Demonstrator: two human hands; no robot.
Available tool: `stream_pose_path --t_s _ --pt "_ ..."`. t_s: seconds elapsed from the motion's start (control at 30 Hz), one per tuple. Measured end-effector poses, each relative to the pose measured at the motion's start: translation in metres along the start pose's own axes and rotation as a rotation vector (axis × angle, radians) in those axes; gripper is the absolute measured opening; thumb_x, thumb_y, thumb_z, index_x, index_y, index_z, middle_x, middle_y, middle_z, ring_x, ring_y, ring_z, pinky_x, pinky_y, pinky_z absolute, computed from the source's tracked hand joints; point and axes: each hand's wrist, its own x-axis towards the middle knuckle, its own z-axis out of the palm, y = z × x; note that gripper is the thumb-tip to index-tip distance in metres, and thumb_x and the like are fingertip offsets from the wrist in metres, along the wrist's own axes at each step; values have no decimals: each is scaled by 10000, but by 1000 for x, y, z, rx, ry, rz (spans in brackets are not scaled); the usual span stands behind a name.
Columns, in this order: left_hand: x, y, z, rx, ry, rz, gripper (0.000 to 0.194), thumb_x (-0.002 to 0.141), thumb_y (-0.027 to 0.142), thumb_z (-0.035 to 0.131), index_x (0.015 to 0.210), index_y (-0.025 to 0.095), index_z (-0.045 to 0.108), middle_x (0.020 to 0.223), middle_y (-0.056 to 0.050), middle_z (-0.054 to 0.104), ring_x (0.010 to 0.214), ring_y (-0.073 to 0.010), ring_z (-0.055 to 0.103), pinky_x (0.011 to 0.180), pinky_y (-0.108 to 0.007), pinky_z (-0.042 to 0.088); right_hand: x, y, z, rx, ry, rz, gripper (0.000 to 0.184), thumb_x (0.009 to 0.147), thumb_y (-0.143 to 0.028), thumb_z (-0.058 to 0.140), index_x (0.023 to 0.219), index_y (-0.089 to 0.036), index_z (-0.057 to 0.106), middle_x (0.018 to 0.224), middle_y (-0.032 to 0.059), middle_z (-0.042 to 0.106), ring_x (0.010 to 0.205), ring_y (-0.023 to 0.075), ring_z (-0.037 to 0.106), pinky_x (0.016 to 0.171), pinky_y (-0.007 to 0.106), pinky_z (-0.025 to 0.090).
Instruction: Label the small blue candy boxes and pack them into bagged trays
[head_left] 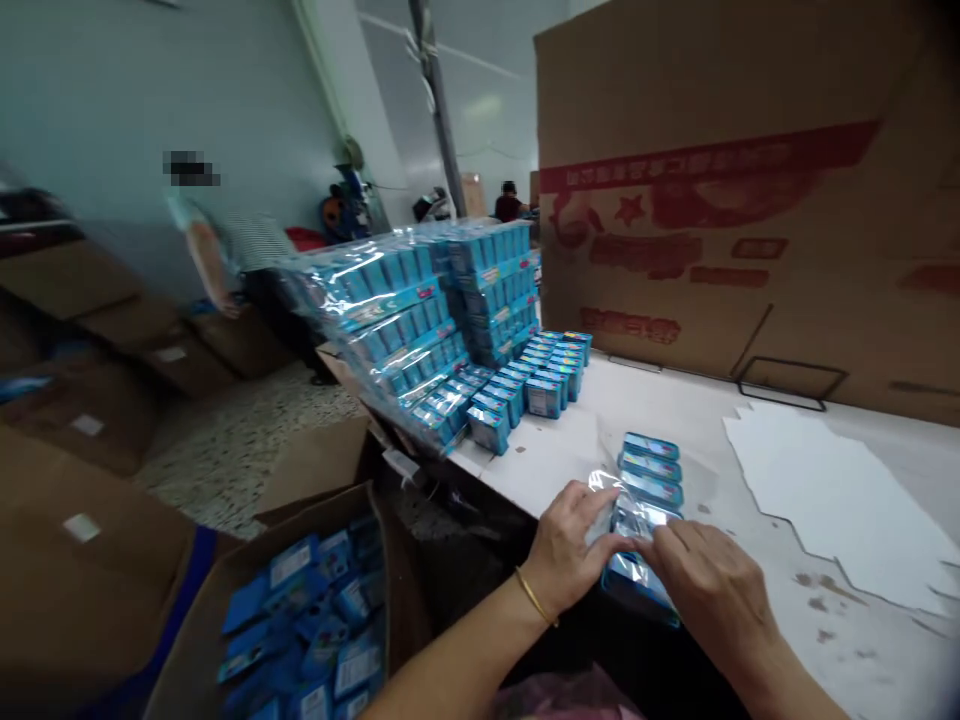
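A row of small blue boxes point(651, 467) lies on the white tabletop in front of me, with clear plastic film point(606, 482) around the near ones. My left hand point(574, 545), with a gold bangle on the wrist, grips the film at the left side of the row. Opposite it, my right hand point(709, 575) is closed, with its fingers bent over the film at the right side. Both thumbs nearly meet above the boxes. The film's edge under the fingers is partly hidden.
Film-wrapped stacks of blue boxes point(409, 300) stand at the table's far left, beside loose upright boxes point(547, 392). A large cardboard sheet point(675, 230) rises behind. At lower left, an open carton point(379, 580) holds many blue boxes. A person point(259, 245) stands beyond.
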Motion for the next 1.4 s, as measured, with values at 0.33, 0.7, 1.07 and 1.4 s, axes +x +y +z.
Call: stream_pose_path --t_s 0.33,0.7,1.07,1.4 --pt "11 -5 -8 -82 -29 3 417 699 370 611 1063 172 563 860 -52 533 705 -115 521 698 -271 483 7 12 2 6 -60 -36 473 876 -445 332 499 -187 451 454 -3 465 445 110 443 493 247 246" --pt "8 -3 -19 -76 -141 14 430 684 378 626 1041 140 600 757 -47 587 651 -108 532 646 -218 467 -2 21 10 420 -327 121 514 791 -596 367 477 -196 440 379 -42 447 318 78 391 359 207 257" --pt "13 2 -16 523 -50 -3 187 779 299 476 862 195 607 748 -38 563 659 -141 537 621 -255 452 11 -1 -9 404 -245 59 396 867 -329 316 554 -204 524 576 19 536 519 126 501 506 230 363" --pt "26 20 3 526 53 202 210 829 253 374 723 165 532 675 -36 537 625 -127 520 556 -239 409 5 -3 -14 112 -171 210 316 849 -376 318 934 -199 566 871 60 625 688 178 593 615 283 425"
